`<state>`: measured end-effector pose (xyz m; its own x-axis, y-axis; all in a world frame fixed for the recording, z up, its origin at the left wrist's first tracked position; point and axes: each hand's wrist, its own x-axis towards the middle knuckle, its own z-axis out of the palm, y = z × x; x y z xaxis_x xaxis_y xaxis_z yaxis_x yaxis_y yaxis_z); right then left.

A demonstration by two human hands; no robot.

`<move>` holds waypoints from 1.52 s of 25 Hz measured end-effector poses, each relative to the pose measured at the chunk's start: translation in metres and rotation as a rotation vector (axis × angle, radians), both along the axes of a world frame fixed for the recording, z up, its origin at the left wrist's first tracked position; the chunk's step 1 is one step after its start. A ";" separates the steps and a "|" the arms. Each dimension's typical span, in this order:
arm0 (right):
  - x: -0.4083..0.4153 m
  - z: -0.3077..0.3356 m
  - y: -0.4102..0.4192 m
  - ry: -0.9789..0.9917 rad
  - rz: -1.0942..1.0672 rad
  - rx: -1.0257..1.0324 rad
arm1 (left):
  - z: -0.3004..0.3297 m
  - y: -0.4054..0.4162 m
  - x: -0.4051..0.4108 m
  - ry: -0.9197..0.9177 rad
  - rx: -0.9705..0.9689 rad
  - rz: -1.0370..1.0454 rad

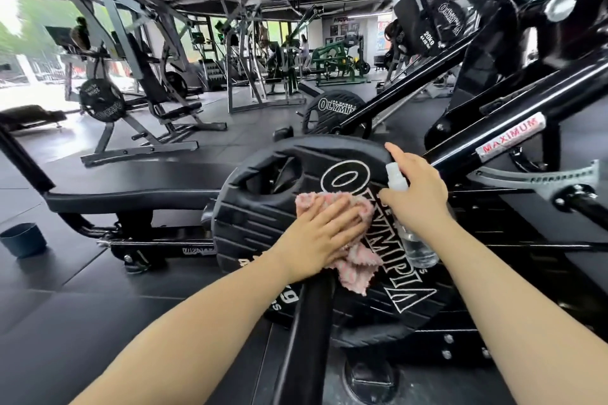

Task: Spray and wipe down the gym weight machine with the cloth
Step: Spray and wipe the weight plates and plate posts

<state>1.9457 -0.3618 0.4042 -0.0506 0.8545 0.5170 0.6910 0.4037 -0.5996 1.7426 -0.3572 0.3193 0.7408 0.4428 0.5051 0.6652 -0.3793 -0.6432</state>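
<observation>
The weight plate (329,227) on the black machine (493,141) is a big black rubber-faced disc, ribbed with raised bars, with a large oval grip hole near its upper left and white outlined "OLYMPIA" lettering curving down its right side. It sits low on the machine, in front of the person and tipped up toward them, with a thick black bar crossing its lower edge.

The left hand (324,233) lies flat on a pink and white cloth (348,240), fingers straight and spread, pressing it against the middle of the plate; a crumpled tail of the cloth hangs out below the palm.

The right hand (418,191) is wrapped round a clear spray bottle (418,246), its white nozzle poking out above the thumb and its body showing below the wrist. The index finger reaches up to the plate's top rim. The bottle looks to hold clear liquid, though I cannot tell the level.

Off on the floor to the left stands a small dark blue tub (23,238); its contents are out of sight from here.
</observation>
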 end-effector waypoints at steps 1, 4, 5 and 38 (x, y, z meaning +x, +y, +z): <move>0.002 -0.003 -0.001 -0.001 0.012 0.004 | 0.000 -0.002 -0.008 0.076 -0.034 0.011; 0.010 -0.006 -0.003 0.003 0.042 0.000 | 0.011 -0.012 -0.020 0.211 -0.103 0.117; 0.011 -0.007 -0.004 0.012 0.050 -0.004 | 0.010 -0.017 -0.027 0.220 -0.113 0.159; -0.050 -0.002 -0.001 -0.244 -0.139 0.237 | 0.153 0.007 0.016 -0.295 -0.268 0.481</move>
<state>1.8959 -0.3632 0.4024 -0.0887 0.7201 0.6882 0.8601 0.4038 -0.3117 1.7587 -0.3499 0.4721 0.2737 0.8316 0.4832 0.9366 -0.1161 -0.3308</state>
